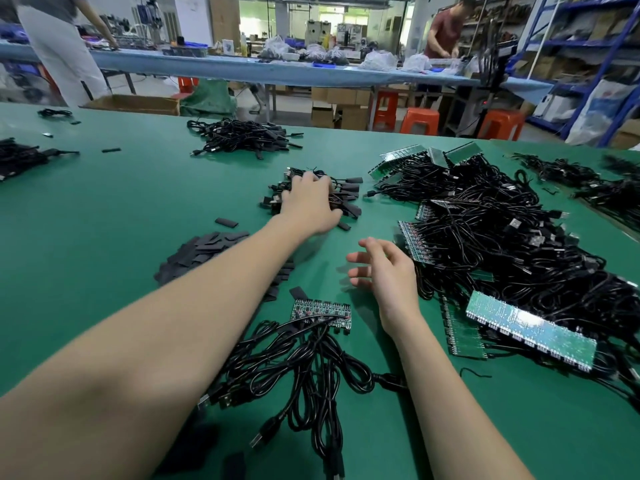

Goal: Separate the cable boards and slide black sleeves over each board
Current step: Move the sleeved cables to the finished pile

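Left hand (308, 202) reaching far, fingers resting on sleeved cable pile (322, 195). Right hand (384, 271) hovering slack, grasping nothing. Cable board strip (320, 311) near, black sleeves (204, 252) left, green bench (121, 202). No legible writing.

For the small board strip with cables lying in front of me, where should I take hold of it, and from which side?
Grip the board strip by its bare far long edge, coming from above and beyond it. Its cables leave the near edge and tangle toward you, so that side is cluttered. The strip lies flat, so pinching an end corner with the right hand may work too.
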### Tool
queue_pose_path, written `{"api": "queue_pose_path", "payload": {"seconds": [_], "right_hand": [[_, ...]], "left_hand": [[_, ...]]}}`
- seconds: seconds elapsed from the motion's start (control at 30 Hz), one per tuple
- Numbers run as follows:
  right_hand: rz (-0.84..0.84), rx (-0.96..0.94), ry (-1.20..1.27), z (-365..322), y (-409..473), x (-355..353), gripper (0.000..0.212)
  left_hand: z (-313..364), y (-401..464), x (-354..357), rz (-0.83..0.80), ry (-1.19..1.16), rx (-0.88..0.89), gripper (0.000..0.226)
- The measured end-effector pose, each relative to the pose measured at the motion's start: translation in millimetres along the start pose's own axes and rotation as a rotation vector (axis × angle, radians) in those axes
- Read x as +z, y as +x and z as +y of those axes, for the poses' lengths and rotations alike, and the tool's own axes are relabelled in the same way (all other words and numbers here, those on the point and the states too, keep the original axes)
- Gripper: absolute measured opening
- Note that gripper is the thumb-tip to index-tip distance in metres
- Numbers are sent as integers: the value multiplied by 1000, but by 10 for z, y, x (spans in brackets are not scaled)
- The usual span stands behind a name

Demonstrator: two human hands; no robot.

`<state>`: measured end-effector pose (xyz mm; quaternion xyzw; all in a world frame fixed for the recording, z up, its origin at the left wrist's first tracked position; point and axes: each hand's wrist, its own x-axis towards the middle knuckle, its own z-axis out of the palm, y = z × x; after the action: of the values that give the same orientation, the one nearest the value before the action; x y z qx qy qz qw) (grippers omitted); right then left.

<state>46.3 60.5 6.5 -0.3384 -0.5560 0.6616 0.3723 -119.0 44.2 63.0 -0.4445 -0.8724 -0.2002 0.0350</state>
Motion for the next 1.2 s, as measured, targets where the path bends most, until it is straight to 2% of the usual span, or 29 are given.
{"api": "queue_pose_path", "payload": {"seconds": [0.2,0.3,0.37,0.53,0.67,0.77,0.83,0.97,1.2], "right_hand": [[-46,0,-84,-4,-8,2,14],[-127,1,-201,-6,-41,-10,16],[-198,-5,-343,-36,-80,-22,18],[-439,-38,-876,-253,-151,-16,22],[-467,-9,-1215,-539,-228,-26,26],[-522,58,-1374,-648,-262,-49,47],[-576,81,-1399,-651,-272,-52,50],[-607,76,-1332,-576,-272,-57,37],[-562,69,-940,-486,-221,-141,28]], "left_hand": [[113,-696,4,46,-492,29,18],[129,-1007,-2,47,-632,9,8],[96,-1122,20,44,-687,-16,5],[-17,-1238,120,70,-684,-45,7],[-106,-1308,211,102,-701,-78,11],[-104,-1322,252,101,-700,-81,15],[-88,-1326,272,95,-681,-63,18],[-99,-1333,281,96,-668,-48,21],[-106,-1321,298,101,-668,-31,28]]}}
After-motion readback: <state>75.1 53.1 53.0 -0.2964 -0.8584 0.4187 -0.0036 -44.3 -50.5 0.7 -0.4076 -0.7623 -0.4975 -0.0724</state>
